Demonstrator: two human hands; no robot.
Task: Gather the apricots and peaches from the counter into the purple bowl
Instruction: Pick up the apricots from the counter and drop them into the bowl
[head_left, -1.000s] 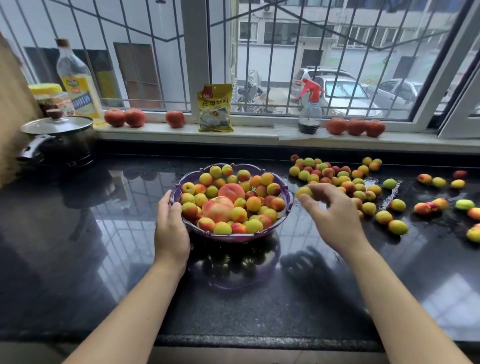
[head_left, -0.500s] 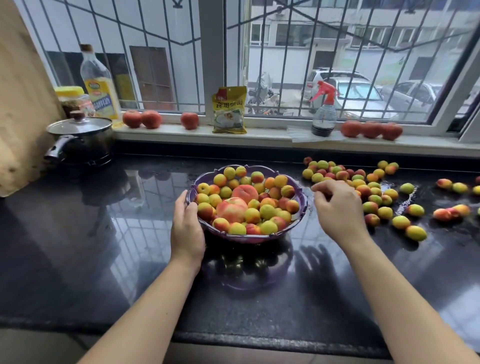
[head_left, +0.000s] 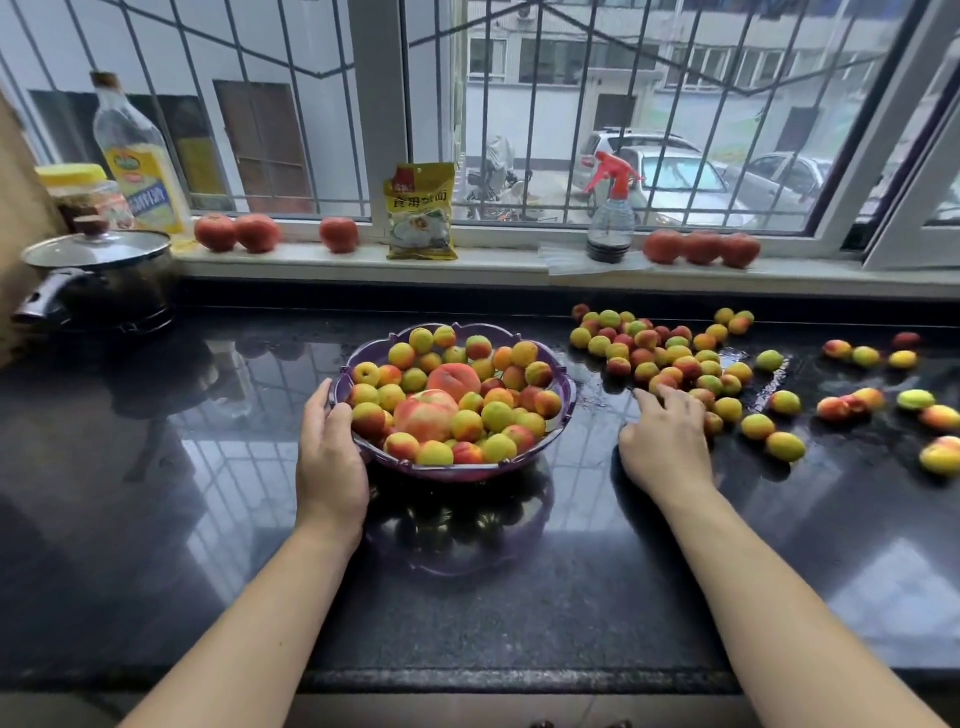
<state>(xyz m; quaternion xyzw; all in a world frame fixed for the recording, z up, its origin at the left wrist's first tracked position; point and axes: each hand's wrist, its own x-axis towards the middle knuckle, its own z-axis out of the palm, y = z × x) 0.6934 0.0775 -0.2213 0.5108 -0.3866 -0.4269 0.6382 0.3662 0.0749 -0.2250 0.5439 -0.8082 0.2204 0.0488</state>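
the right hand (head_left: 666, 441) has moved from the purple bowl (head_left: 563, 410) to the loose apricots (head_left: 675, 364), fingers spread, holding nothing. the left hand (head_left: 330, 457) still grips the rim.

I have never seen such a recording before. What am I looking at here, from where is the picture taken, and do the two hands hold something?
There is no machine: a person works with bare hands. The camera sits on the person's head and looks forward and down, so you see both forearms from above.

The left hand grips the rim of the purple bowl, which is heaped with apricots and two larger peaches. The right hand lies with fingers stretched at the edge of a pile of loose apricots on the black counter; it seems to hold nothing yet. More fruit is scattered to the right.

At the back stand a pot, an oil bottle, a yellow packet, a spray bottle and red fruit on the sill.
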